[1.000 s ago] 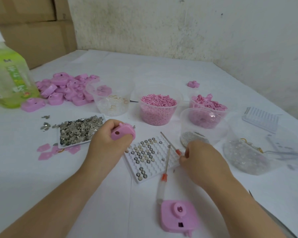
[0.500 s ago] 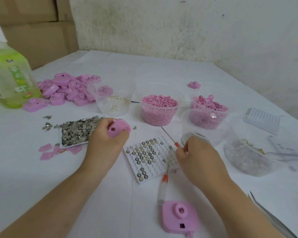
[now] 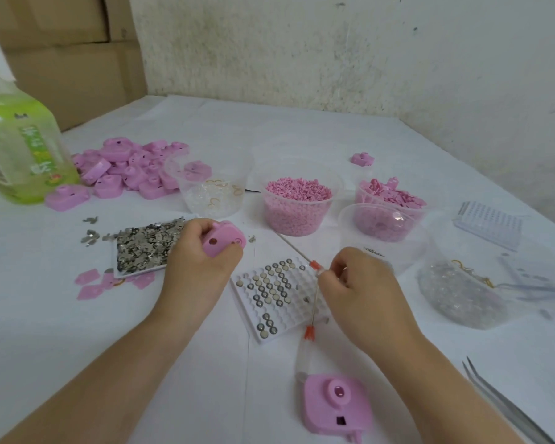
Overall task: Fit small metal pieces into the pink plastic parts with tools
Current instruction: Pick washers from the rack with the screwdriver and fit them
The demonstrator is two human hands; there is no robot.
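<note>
My left hand (image 3: 199, 267) curls round a pink plastic part (image 3: 225, 240), its holed face tilted up toward me. I judge it is held that way to take a piece from above. My right hand (image 3: 362, 290) pinches a needle tool (image 3: 297, 249) near its orange collar, tip aimed toward ten o'clock past the white grid tray (image 3: 314, 310), where round metal cells (image 3: 269, 288) sit in rows for easy picking. Flat metal pieces (image 3: 145, 245) are heaped on a small tray (image 3: 117, 267) just beside the left hand, at its nine o'clock. A second tool (image 3: 308, 334) lies across the grid tray's five-o'clock corner — a spare within reach.
</note>
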